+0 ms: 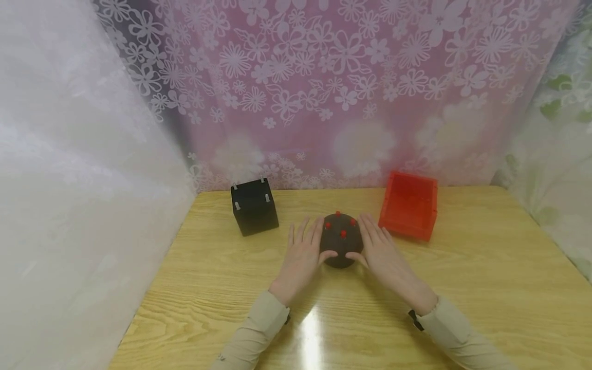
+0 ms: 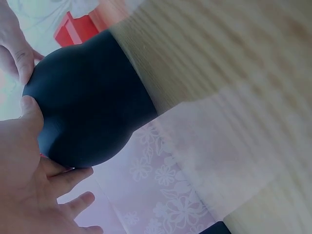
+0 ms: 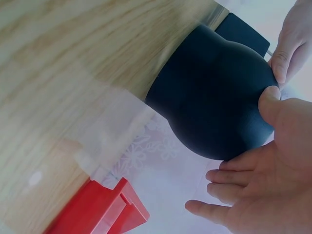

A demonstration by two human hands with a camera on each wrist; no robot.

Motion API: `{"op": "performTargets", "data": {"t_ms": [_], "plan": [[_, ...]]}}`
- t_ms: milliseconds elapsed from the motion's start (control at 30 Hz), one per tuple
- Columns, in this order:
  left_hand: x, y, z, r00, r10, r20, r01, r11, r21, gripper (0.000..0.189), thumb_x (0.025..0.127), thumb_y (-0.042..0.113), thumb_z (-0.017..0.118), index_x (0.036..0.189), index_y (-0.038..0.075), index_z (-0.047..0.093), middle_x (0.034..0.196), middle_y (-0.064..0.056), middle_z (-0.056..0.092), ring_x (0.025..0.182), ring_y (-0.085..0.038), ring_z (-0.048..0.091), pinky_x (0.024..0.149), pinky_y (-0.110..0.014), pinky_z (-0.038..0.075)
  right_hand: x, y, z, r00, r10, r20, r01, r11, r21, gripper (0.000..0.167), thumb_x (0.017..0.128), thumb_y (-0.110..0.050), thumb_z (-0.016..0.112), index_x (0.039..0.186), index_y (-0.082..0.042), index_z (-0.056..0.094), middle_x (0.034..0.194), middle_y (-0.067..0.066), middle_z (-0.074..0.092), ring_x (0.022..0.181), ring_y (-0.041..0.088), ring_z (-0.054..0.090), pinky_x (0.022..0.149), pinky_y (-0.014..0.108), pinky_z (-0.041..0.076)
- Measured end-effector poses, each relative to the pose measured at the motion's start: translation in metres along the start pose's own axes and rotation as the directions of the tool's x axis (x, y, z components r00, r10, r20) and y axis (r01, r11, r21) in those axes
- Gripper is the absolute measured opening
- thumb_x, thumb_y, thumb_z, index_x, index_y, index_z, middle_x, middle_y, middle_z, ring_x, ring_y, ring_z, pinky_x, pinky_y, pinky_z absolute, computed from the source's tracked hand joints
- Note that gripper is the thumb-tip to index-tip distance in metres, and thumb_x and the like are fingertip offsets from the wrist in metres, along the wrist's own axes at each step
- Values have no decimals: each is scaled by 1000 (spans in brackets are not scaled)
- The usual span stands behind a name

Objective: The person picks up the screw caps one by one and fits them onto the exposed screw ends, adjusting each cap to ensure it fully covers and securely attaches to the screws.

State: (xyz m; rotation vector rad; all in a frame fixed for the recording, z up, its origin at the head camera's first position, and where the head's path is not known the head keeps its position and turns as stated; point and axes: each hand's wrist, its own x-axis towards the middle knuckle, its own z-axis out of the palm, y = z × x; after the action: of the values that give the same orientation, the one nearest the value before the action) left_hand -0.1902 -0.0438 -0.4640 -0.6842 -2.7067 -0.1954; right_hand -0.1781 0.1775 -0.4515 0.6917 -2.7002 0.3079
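Note:
A dark, rounded, bulging piece (image 1: 339, 252) with several small red pegs on top stands on the wooden table between both hands. Its lower part narrows to a straight-sided base in the wrist views. My left hand (image 1: 300, 257) lies along its left side, thumb across the near top edge and forefinger against the flank, the other fingers spread off it. On the opposite side my right hand (image 1: 386, 257) mirrors this, with thumb (image 3: 269, 105) on the dark surface and fingers nearly straight. The two thumbs point toward each other.
At the back left stands a black box (image 1: 256, 218) with pale pegs at its top corners. A red open box (image 1: 409, 205) sits at the back right, close beyond the right hand. Flowered cloth (image 1: 314, 103) hangs behind the wooden table (image 1: 194, 288), and pale cloth flanks both sides.

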Motion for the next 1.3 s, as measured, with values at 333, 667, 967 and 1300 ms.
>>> {"op": "performTargets", "data": {"t_ms": [333,667,967,1300], "plan": [[5,-1,4,1000,1,12,-1,1000,-5,88,99,58,48,161,2,20,160,-12,38,151,-34,29,121,-59,22,3,2,0,1000,5,-1,-5,1000,-1,92,93,-40,72,152,15,28,156,33,33,145,45,34,109,65,39],[16,-5,6,1000,11,-23,-10,1000,11,86,98,55,52,158,0,26,156,-14,43,147,-35,35,120,-59,26,13,7,5,999,-19,-44,18,1000,-13,92,89,-37,75,148,19,32,152,36,36,140,48,40,104,66,43],[26,-8,5,1000,-9,21,9,1000,22,86,98,56,50,158,-1,28,157,-14,41,148,-33,34,121,-57,23,22,9,4,997,-28,-66,28,1000,-4,92,89,-36,76,147,20,33,151,37,38,138,49,43,102,65,45],[37,-14,9,1000,-6,6,6,999,39,84,98,57,49,157,-1,31,158,-16,40,148,-32,34,121,-57,24,36,17,10,1000,21,-23,-21,999,27,91,91,-37,73,148,19,30,151,38,37,139,51,40,103,65,44]]}}
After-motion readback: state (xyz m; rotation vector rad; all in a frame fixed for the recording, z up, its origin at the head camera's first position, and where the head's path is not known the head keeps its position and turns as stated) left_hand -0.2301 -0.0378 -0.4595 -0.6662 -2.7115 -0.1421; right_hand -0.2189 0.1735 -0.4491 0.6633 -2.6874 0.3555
